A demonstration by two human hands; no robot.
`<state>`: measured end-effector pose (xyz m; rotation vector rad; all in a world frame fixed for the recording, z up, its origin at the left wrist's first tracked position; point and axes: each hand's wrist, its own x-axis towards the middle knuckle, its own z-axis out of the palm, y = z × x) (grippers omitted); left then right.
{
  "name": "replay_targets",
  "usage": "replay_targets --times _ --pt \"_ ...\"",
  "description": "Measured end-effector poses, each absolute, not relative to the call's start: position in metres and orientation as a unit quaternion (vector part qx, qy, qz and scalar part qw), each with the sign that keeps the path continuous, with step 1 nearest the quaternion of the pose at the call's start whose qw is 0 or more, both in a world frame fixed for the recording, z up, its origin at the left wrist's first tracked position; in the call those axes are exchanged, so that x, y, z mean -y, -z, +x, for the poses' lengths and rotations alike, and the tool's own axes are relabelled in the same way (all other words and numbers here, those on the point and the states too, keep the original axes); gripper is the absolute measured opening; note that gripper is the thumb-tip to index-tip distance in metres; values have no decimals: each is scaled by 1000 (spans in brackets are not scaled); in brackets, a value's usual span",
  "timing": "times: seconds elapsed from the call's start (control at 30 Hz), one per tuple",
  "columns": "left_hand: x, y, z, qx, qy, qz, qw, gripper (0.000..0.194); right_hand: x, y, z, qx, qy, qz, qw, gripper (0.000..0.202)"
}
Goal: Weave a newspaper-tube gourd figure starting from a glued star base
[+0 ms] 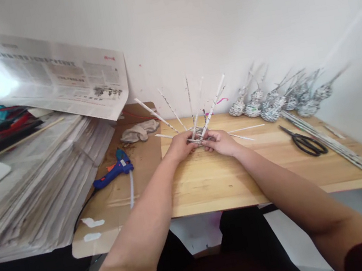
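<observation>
A small woven base of rolled newspaper sticks (196,135) stands at the middle of the wooden table, between my two hands. Several of its sticks fan upward, and a few lie out low to the sides. My left hand (182,146) grips the base's near left side with fingers closed. On the near right side, my right hand (220,142) pinches the weave with thumb and fingers. Parts of the base are hidden behind the fingers.
A blue glue gun (117,169) lies on cardboard at left, beside a tall newspaper stack (46,187). Crumpled gloves (140,132) sit behind it. To the right are black scissors (304,141), a bundle of long paper sticks (349,155) and several bulb-shaped woven paper pieces (270,108).
</observation>
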<state>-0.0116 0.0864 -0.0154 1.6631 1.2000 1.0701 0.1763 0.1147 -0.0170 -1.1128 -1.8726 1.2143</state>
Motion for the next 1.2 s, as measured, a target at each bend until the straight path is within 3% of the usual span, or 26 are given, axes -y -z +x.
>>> replay_targets --times 0.1,0.57,0.8,0.9,1.0,1.13,1.2 --pt "-88 17 -12 -483 -416 667 385 11 -115 18 176 707 -466 -424 320 17" --pt "-92 22 -8 -477 -440 698 304 8 -110 11 175 715 -439 -439 322 18" --pt "-89 20 -3 -492 -487 673 259 6 -104 8 173 699 -435 -437 362 29" --pt "-89 10 -3 -493 -514 648 268 6 -84 -3 177 702 -371 -433 426 41" --pt "-89 -14 -6 -501 -526 624 288 13 -52 -13 180 734 -267 -427 455 30" --pt "-87 -62 -14 -463 -536 640 297 16 -5 -19 154 847 -308 -330 280 26" --pt "-82 -87 -18 -449 -534 651 299 18 16 -23 120 836 -394 -286 254 23"
